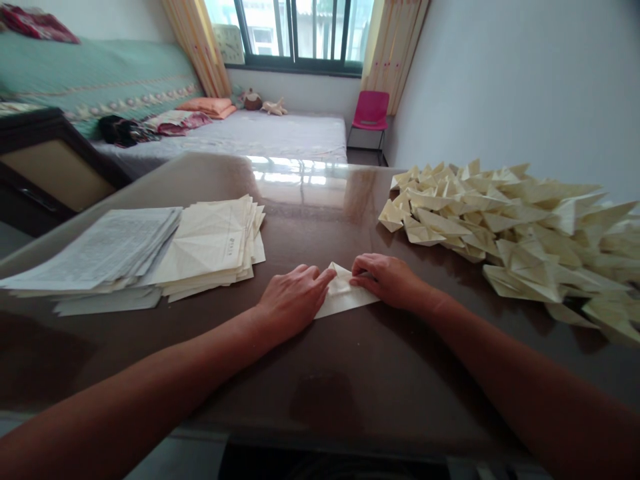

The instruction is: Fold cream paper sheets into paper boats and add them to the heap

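A sheet of cream paper (342, 301), partly folded into a pointed shape, lies on the brown table in front of me. My left hand (296, 299) holds its left side, with the fingers close together and the index fingertip near the top point. At the right side, my right hand (385, 277) pinches the paper between curled fingers and thumb. Parts of both side edges are hidden under my hands. To the left is a stack of creased cream sheets (203, 243). A large heap of folded cream paper pieces (530, 220) spreads over the table's right side.
A pile of printed sheets (107, 247) lies at the left, against the cream stack. The glossy brown table (320, 373) reflects the window (295, 33). Beyond it stand a bed (300, 137) and a pink chair (371, 110). A dark wooden cabinet (50, 167) is at the left.
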Available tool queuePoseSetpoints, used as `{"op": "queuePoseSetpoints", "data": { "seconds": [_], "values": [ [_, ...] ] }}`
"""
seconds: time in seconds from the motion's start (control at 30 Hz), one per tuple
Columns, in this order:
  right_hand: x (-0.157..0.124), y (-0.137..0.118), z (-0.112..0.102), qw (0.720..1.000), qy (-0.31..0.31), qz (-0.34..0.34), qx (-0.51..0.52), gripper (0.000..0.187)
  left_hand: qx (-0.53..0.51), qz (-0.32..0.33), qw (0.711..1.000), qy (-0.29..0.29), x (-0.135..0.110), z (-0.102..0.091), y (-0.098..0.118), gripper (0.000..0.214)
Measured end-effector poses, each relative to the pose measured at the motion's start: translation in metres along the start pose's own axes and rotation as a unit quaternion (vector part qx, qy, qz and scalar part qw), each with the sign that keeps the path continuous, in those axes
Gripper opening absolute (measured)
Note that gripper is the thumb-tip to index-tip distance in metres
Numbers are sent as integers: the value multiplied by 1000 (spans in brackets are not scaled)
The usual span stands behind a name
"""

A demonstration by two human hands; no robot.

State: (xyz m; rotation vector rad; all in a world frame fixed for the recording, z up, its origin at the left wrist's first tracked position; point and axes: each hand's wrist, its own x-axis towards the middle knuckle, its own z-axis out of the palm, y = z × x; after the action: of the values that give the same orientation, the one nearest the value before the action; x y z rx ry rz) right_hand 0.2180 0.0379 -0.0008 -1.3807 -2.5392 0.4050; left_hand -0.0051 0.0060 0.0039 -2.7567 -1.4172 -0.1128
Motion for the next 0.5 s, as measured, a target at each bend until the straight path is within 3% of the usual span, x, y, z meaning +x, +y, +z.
{"op": "queuePoseSetpoints", "data": {
  "seconds": [0.13, 0.23, 0.37, 0.5],
  "values": [
    [1, -4, -2, 1000, -8, 10, -9, 15, 41, 91, 994, 51, -2, -3, 1, 31],
    [1, -4, -2, 1000, -9, 16, -6, 14, 33, 162, 986, 19, -1, -3, 0, 35],
    [-2, -4, -2, 1000, 19, 13, 4, 16, 58, 170, 984, -14, 0, -4, 2, 37],
    [-13, -16, -11, 992, 41, -73, -89, 16, 97, 164, 982, -17, -2, -8, 6, 39]
  ]
}}
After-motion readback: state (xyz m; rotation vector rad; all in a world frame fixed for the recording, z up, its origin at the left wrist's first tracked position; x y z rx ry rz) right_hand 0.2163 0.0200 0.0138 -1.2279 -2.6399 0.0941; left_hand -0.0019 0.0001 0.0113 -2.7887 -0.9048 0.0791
